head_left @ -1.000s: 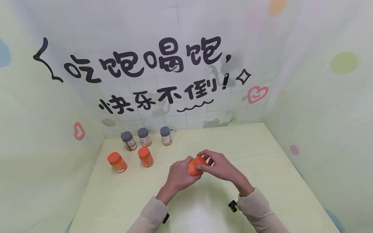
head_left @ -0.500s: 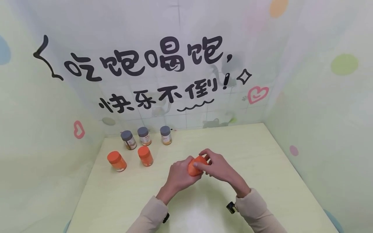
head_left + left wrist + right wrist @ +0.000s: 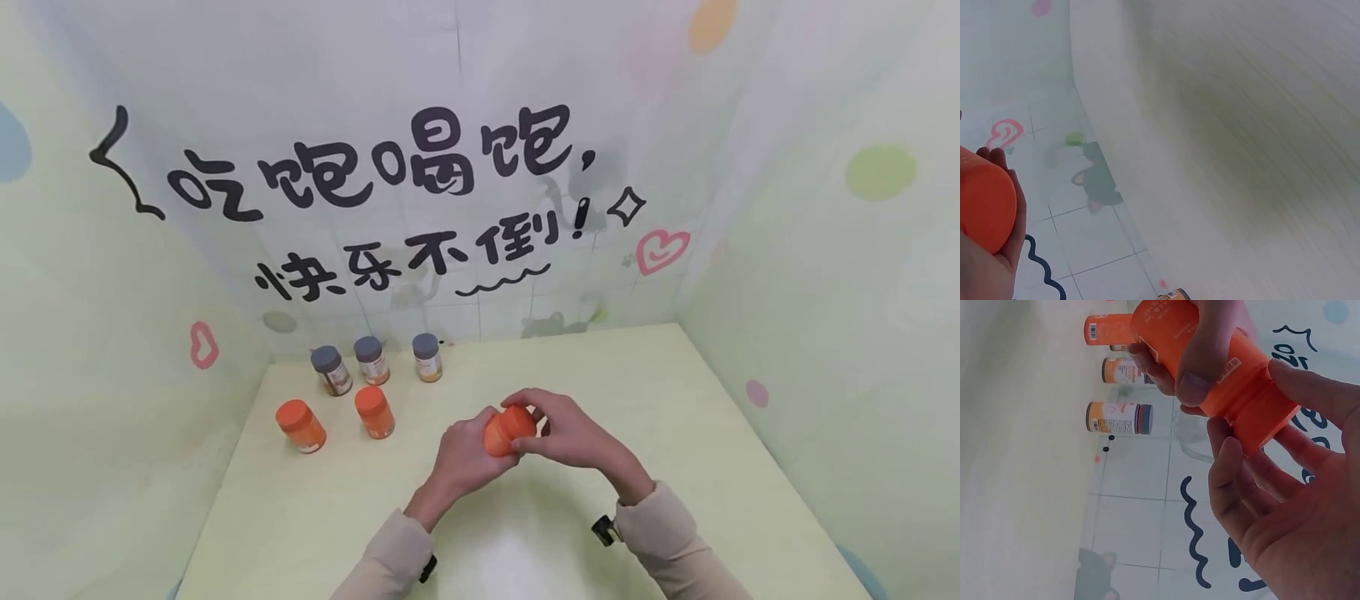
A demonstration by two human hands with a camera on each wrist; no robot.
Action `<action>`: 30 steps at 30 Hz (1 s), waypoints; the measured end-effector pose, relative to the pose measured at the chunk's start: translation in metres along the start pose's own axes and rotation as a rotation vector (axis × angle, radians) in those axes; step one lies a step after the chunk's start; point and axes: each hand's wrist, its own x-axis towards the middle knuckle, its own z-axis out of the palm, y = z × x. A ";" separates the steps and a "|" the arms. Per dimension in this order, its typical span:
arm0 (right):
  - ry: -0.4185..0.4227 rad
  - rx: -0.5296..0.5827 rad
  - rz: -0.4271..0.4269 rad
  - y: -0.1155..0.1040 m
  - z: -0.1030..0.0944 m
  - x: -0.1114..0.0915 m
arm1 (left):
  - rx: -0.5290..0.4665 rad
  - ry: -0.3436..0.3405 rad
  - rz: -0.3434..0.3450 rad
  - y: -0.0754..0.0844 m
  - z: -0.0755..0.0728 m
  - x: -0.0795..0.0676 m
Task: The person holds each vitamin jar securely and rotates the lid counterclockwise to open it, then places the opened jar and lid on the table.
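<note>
An orange bottle (image 3: 495, 438) is held above the table by my left hand (image 3: 463, 454), whose fingers wrap round its body. Its orange screw cap (image 3: 520, 422) points up and to the right. My right hand (image 3: 577, 433) pinches that cap between thumb and fingertips. The right wrist view shows the white-printed bottle body (image 3: 1166, 328) under the left thumb (image 3: 1194, 387), and a groove below the cap (image 3: 1266, 415); whether the cap is loose I cannot tell. In the left wrist view only the bottle's rounded bottom (image 3: 988, 206) and part of the left palm appear.
Two orange bottles (image 3: 302, 427) (image 3: 375, 412) stand upright at the table's left. Behind them are three smaller jars with dark grey caps (image 3: 332, 371) (image 3: 372, 361) (image 3: 427, 358), near the back wall (image 3: 480, 308). Walls also border the pale table (image 3: 637, 375) left and right.
My right thumb swung forward across the bottle half a second ago and is now back at the cap's near side, leaving the cap more visible. The left hand keeps its hold.
</note>
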 end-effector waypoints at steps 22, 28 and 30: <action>0.043 -0.032 0.099 0.037 -0.047 -0.015 | -0.602 -0.094 -0.101 -0.004 0.009 0.021; 0.039 -0.070 0.170 0.056 -0.054 -0.023 | -0.653 -0.121 -0.177 0.003 0.019 0.034; 0.040 -0.078 0.184 0.063 -0.056 -0.025 | -0.640 -0.128 -0.199 0.003 0.024 0.039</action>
